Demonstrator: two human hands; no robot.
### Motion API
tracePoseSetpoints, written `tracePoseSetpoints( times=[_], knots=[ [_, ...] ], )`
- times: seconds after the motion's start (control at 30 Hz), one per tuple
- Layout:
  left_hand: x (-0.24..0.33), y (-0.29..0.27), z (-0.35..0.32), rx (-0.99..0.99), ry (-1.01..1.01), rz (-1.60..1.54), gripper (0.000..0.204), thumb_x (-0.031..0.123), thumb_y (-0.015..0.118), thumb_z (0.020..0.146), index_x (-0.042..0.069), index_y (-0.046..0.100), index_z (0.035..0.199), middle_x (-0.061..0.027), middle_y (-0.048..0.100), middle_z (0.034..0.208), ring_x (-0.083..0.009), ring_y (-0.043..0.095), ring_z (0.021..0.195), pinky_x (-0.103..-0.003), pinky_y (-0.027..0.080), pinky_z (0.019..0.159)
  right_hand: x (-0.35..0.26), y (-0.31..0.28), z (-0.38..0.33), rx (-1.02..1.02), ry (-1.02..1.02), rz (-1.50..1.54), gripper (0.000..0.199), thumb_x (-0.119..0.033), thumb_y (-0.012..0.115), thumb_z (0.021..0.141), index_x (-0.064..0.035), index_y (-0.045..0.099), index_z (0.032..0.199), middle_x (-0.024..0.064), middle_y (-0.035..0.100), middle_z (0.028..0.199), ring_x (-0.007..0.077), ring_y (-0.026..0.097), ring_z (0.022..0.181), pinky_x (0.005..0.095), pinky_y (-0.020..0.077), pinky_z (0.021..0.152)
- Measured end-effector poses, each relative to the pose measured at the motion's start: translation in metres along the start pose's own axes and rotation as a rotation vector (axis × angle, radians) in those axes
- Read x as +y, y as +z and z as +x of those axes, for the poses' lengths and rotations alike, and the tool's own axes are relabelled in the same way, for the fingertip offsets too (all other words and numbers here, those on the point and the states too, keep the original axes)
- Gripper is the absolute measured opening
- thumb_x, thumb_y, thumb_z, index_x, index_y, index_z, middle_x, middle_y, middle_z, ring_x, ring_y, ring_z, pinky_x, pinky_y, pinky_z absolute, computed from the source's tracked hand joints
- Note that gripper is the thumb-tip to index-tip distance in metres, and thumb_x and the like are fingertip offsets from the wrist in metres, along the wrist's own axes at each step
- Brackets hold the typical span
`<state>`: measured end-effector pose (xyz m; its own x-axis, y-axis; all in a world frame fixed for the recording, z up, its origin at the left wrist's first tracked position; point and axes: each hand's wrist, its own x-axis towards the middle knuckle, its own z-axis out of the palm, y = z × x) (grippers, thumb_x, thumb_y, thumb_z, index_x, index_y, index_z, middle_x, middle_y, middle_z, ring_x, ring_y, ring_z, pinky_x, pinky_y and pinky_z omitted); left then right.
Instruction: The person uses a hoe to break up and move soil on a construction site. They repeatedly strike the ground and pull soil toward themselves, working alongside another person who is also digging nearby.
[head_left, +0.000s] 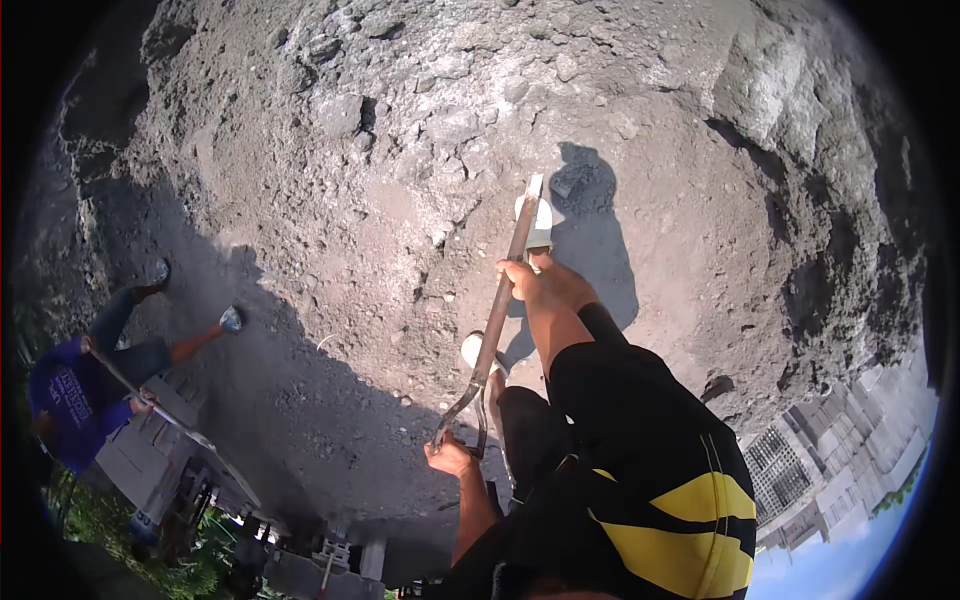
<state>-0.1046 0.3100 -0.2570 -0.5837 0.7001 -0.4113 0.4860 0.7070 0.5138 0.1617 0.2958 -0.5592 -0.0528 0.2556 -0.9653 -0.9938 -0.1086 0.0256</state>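
Left hand: my left hand is closed around the forked, bent end of the tool's handle, nearest my body.
Right hand: my right hand is wrapped around the shaft, well ahead of my left.
Tool: the long-shafted tool runs slantwise through both my grips; its pale tip reaches past my right hand. I cannot tell what kind of head it has.
Shoes: one pale shoe shows just beyond my right grip, partly behind the shaft; the other pale shoe shows between my two grips, beside the shaft.
Clothing: my black and yellow clothing fills the view to the right of my left grip.
Shadow: a dark shadow lies to the right of my right grip.
Ground: rough, stony soil spreads ahead of and around both grips.
Co-worker: well left of my grips, a person in a purple shirt holds a long pole.
Blocks: grey blocks are stacked far to the right of my left grip.
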Motion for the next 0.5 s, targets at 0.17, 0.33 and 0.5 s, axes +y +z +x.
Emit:
tracePoseSetpoints(
  times=[0.17, 0.33, 0.5],
  knots=[
    [-0.018, -0.056, 0.05, -0.056, 0.205, -0.005, 0.014, -0.003, 0.054, 0.063, 0.001, 0.041, 0.058, -0.0038, 0.046, 0.05, -0.0124, 0.043, 0.043, -0.03, 0.034, 0.04, 0.052, 0.062, -0.065, 0.198, -0.094, 0.016, 0.008, -0.005, 0.059, 0.075, -0.0028, 0.055, 0.083, 0.0049, 0.051, 0.063, 0.0184, 0.052, 0.054, 0.0332, 0.0466, 0.051],
    [-0.031, -0.095, 0.109, -0.217, 0.468, -0.053, 0.014, -0.002, 0.056, 0.064, 0.002, 0.043, 0.059, -0.0036, 0.046, 0.051, -0.0128, 0.043, 0.045, -0.032, 0.035, 0.043, 0.078, 0.034, -0.102, 0.058, -0.268, 0.09, 0.011, -0.009, 0.058, 0.077, -0.0068, 0.048, 0.074, 0.004, 0.049, 0.062, 0.0186, 0.052, 0.055, 0.0329, 0.0461, 0.054],
    [0.016, -0.16, 0.114, -0.428, 0.54, -0.078, 0.019, -0.006, 0.057, 0.063, 0.004, 0.041, 0.061, -0.0018, 0.046, 0.052, -0.0095, 0.042, 0.041, -0.026, 0.034, 0.038, 0.127, 0.031, -0.175, 0.019, -0.334, 0.364, 0.011, -0.008, 0.056, 0.078, -0.0082, 0.047, 0.073, 0.0036, 0.047, 0.061, 0.019, 0.05, 0.054, 0.033, 0.0456, 0.055]
  ],
)
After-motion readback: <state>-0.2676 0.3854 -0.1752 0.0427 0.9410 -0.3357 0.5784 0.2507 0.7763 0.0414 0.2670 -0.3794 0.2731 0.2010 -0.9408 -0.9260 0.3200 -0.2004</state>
